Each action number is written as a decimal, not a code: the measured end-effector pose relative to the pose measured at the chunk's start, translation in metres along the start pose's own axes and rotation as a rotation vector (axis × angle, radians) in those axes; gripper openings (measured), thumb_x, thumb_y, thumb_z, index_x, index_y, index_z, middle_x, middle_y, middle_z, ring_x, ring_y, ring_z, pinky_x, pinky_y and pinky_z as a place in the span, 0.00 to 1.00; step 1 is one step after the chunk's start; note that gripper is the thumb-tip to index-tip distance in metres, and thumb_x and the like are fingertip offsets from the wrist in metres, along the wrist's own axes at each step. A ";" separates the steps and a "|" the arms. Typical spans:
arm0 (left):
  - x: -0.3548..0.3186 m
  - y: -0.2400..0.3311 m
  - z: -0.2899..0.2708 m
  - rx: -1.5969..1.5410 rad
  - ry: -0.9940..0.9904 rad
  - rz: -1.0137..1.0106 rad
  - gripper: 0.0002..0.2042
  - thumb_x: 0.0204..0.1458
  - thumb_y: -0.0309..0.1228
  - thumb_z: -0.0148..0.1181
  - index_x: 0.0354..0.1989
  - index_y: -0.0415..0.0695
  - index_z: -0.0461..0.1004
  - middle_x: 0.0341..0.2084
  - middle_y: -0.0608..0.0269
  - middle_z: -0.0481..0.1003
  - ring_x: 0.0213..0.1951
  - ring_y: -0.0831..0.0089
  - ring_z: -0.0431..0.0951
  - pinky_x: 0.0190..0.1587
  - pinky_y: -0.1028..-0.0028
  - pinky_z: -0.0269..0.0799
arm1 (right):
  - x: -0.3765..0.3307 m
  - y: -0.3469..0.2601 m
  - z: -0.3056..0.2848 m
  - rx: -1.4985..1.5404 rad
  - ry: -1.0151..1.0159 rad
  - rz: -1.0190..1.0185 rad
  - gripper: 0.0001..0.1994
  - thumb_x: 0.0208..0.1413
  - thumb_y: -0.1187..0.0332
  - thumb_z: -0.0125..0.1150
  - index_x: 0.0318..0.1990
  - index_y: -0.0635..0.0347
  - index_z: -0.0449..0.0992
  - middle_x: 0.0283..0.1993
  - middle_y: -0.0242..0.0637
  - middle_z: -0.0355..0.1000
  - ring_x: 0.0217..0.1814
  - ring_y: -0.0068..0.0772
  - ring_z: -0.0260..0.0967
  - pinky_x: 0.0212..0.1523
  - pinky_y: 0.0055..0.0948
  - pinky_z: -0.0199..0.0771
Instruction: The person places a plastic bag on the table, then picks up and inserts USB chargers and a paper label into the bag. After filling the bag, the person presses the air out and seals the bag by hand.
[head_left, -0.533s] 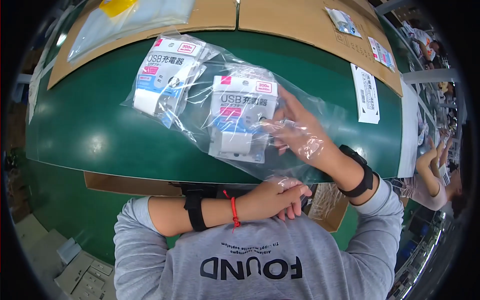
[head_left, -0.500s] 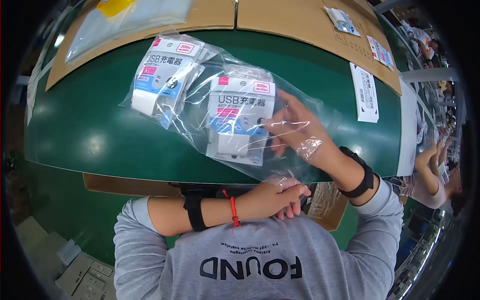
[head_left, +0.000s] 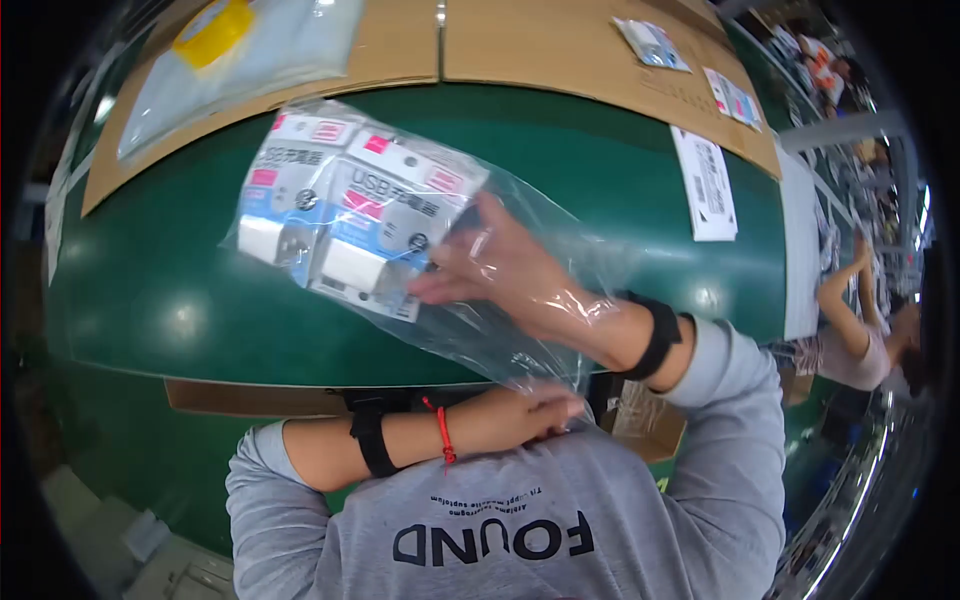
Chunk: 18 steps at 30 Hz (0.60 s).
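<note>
Boxes, 2 white charger ones [head_left: 345, 215], are already pushed deep inside the clear plastic bag [head_left: 520, 300] at upper left of the frame by the right hand [head_left: 500, 270], fingers spread flat on 1, while the bag's open end is pinched by the left hand [head_left: 530, 410].

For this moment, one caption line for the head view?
Right hand inside clear bag pushes two boxes; left hand holds its mouth.

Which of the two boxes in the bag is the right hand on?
The nearer charger box, right of the pair; the right hand, inside the clear bag, touches it. The far box lies untouched.
</note>
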<state>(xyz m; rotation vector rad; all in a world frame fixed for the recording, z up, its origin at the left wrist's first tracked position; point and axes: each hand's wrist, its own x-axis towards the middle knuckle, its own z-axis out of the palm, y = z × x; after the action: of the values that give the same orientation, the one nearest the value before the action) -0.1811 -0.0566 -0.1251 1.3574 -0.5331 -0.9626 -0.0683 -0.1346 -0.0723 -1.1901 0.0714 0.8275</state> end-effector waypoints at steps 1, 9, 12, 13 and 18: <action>-0.003 0.001 -0.001 0.123 0.023 0.121 0.20 0.61 0.44 0.47 0.49 0.39 0.72 0.35 0.60 0.76 0.34 0.74 0.76 0.38 0.76 0.71 | -0.006 0.001 -0.006 -0.006 -0.028 0.005 0.34 0.59 0.70 0.54 0.66 0.60 0.39 0.50 0.53 0.65 0.45 0.43 0.73 0.44 0.35 0.78; -0.055 0.092 -0.059 -0.494 0.356 0.165 0.22 0.62 0.40 0.44 0.58 0.36 0.62 0.45 0.50 0.74 0.48 0.63 0.75 0.46 0.72 0.74 | -0.075 -0.034 -0.094 -0.679 -0.412 0.180 0.22 0.60 0.69 0.53 0.62 0.60 0.61 0.49 0.41 0.71 0.47 0.29 0.72 0.46 0.27 0.74; -0.043 0.096 -0.090 -0.595 0.621 0.335 0.24 0.64 0.40 0.38 0.60 0.34 0.56 0.52 0.46 0.69 0.52 0.57 0.72 0.49 0.67 0.73 | -0.082 -0.070 -0.108 -0.762 -0.369 0.297 0.17 0.60 0.68 0.55 0.55 0.63 0.68 0.44 0.38 0.74 0.42 0.25 0.74 0.38 0.21 0.75; -0.036 0.094 -0.098 -0.696 0.610 0.287 0.23 0.64 0.40 0.38 0.60 0.34 0.57 0.53 0.45 0.68 0.52 0.57 0.72 0.50 0.65 0.72 | -0.084 -0.082 -0.108 -0.785 -0.367 0.309 0.16 0.60 0.67 0.55 0.53 0.64 0.70 0.43 0.37 0.74 0.41 0.24 0.74 0.36 0.21 0.75; -0.021 0.082 -0.123 -0.906 0.579 0.156 0.22 0.64 0.40 0.39 0.58 0.36 0.58 0.54 0.45 0.66 0.55 0.57 0.69 0.54 0.58 0.70 | -0.085 -0.119 -0.121 -0.821 -0.285 0.211 0.13 0.60 0.66 0.54 0.47 0.65 0.73 0.40 0.35 0.75 0.38 0.20 0.74 0.30 0.18 0.73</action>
<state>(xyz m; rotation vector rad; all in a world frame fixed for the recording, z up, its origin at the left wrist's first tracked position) -0.0715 0.0249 -0.0641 0.6863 0.2367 -0.5181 -0.0137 -0.2957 0.0117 -1.8313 -0.4206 1.2639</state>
